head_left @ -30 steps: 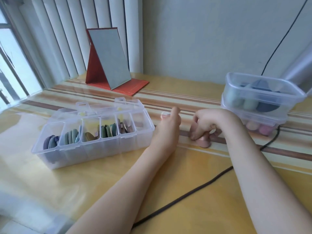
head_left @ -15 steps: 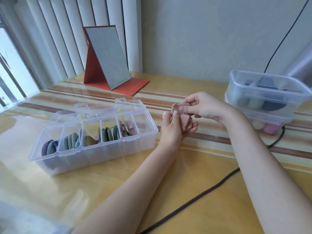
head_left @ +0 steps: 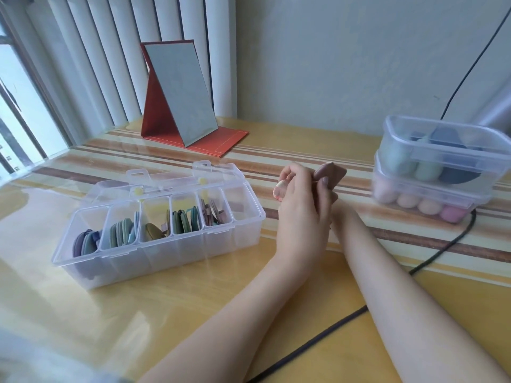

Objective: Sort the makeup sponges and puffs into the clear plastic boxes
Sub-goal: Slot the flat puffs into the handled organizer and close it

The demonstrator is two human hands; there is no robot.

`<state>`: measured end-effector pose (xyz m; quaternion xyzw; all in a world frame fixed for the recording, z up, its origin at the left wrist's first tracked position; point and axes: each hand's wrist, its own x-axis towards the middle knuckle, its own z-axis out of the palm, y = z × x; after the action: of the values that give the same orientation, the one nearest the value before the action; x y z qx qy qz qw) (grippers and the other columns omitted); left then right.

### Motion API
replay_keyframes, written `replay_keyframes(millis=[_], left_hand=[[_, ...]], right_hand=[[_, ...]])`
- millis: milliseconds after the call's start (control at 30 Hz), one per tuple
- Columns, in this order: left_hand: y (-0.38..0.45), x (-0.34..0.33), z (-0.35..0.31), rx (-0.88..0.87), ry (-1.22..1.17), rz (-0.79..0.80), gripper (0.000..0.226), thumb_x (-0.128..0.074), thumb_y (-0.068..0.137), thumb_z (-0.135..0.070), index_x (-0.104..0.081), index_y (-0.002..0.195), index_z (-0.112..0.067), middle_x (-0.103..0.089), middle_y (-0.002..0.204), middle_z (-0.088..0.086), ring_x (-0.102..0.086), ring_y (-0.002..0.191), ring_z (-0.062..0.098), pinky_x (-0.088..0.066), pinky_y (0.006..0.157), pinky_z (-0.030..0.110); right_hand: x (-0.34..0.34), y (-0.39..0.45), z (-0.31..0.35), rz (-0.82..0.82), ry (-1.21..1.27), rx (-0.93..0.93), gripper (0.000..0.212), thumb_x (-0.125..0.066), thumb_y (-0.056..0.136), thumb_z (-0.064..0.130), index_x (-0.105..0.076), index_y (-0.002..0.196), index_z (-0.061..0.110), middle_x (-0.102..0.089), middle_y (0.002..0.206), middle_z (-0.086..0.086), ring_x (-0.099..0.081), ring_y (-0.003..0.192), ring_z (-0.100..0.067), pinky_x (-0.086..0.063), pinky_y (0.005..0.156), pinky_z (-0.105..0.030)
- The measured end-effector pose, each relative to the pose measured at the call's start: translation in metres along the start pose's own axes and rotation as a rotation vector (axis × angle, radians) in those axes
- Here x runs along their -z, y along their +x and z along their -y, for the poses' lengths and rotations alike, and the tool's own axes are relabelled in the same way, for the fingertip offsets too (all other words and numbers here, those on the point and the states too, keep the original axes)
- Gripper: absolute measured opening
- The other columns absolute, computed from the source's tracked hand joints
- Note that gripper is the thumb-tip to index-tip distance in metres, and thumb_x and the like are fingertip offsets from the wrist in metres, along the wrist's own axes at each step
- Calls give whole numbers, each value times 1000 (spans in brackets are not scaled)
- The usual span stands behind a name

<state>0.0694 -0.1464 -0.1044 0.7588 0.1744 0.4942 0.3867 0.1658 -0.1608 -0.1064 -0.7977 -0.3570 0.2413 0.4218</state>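
Note:
My left hand (head_left: 300, 208) and my right hand (head_left: 329, 190) meet above the table, just right of the divided clear box (head_left: 166, 258). Together they pinch flat pink puffs (head_left: 333, 171); the left hand hides most of the right hand. The divided box stands open, with blue, green, olive and pink puffs (head_left: 213, 214) upright in its compartments and the rightmost compartment bare. At the right stand two stacked clear boxes: the upper one (head_left: 470, 139) holds green and blue sponges, the lower one (head_left: 387, 186) holds peach and pink egg sponges.
A folding mirror on a red stand (head_left: 179, 92) sits at the back against the blinds. A black cable (head_left: 331, 324) runs across the table under my right forearm to the stacked boxes. A window is at the left.
My right hand lifted the pink puffs off the table and brought them to my left hand; both hands now hold them raised and closer to the divided box.

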Motion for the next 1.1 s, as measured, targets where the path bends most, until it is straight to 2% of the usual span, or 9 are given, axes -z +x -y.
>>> replay_keyframes(millis=[100, 133, 200, 367, 533, 667, 833, 933, 1100], left_hand=[[2, 13, -8, -67, 40, -33, 28, -32, 97, -30, -46, 98, -6, -61, 91, 9, -57, 75, 28, -49, 61, 39], [4, 21, -15, -105, 53, -54, 21, -33, 97, -29, -44, 92, -12, -61, 88, 4, -57, 74, 25, -48, 61, 35], [16, 45, -28, -180, 111, -92, 13, -38, 98, -24, -43, 88, -17, -58, 81, -4, -57, 70, 19, -43, 59, 30], [69, 132, -12, -66, 326, -150, 28, -42, 94, -34, -51, 92, -7, -62, 81, 4, -65, 72, 29, -56, 59, 48], [59, 172, 18, 140, 333, -218, 19, -41, 100, -23, -48, 90, -8, -59, 74, -5, -66, 59, 14, -57, 56, 47], [52, 166, 26, 133, 195, -137, 19, -41, 101, -19, -47, 92, -4, -62, 83, 15, -67, 59, 12, -57, 50, 33], [50, 157, 25, 13, 305, 44, 22, -41, 101, -18, -37, 82, -9, -50, 69, -6, -56, 59, 8, -44, 52, 12], [49, 159, 26, -22, 356, 71, 27, -41, 101, -19, -33, 75, -23, -47, 68, -9, -52, 61, -1, -39, 52, 13], [46, 155, 26, -16, 318, 243, 20, -39, 100, -21, -35, 83, -12, -51, 70, -3, -52, 66, 19, -48, 64, 38]], right_hand=[[-4, 1, 15, 14, 84, 101, 30, -52, 91, 30, -45, 81, 3, -41, 60, -9, -46, 48, -18, -38, 47, -24], [-1, 3, 24, 35, 50, 134, 19, -47, 94, 21, -48, 83, 5, -41, 62, -8, -44, 53, -19, -36, 50, -26], [7, 3, 45, -66, 40, 222, 33, -45, 95, 5, -52, 71, 26, -44, 61, 2, -44, 50, -11, -38, 49, -22], [-2, -12, 98, 17, 283, 362, 5, -62, 93, 7, -65, 93, 10, -67, 84, -11, -68, 66, -18, -60, 60, -37], [-39, -32, 116, -135, -293, 527, 5, -61, 82, 13, -58, 83, 17, -60, 72, 5, -58, 66, -14, -49, 57, -30], [-27, -40, 121, -144, -339, 462, 9, -57, 74, 5, -55, 74, 14, -66, 59, 2, -58, 52, -3, -46, 52, -23], [-39, -44, 122, 29, -508, 320, 18, -69, 77, 13, -64, 60, 14, -66, 65, -2, -59, 55, -17, -36, 45, -22], [-42, -40, 122, 165, -513, 249, 22, -59, 90, 18, -68, 71, 12, -71, 67, 1, -63, 51, -11, -36, 39, -17], [-21, -40, 123, 373, -488, 138, 21, -45, 98, 14, -64, 91, 9, -69, 61, 12, -46, 41, -6, -23, 37, -15]])
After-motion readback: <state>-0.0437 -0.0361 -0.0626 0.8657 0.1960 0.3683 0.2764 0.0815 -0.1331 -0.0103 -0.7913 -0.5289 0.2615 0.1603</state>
